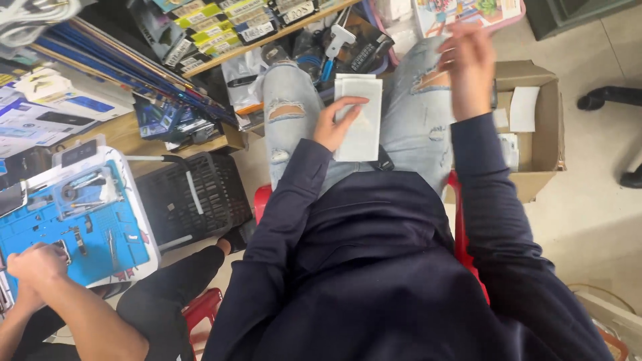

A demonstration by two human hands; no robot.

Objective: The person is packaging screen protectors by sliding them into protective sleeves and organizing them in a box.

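- I see the white packet (361,120) lying on my lap, over torn jeans (287,113).
- My left hand (336,124) pins it, thumb on top.
- My right hand (468,67) hangs blurred above the cardboard box (542,144), fingers loosely spread, holding nothing I can make out.

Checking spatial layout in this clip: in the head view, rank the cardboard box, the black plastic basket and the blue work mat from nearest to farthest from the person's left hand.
From the left hand, which holds white packets:
1. Black plastic basket, on the floor toward the picture's left.
2. Cardboard box, across the lap on the opposite side.
3. Blue work mat, at the picture's far left by another person's hand.
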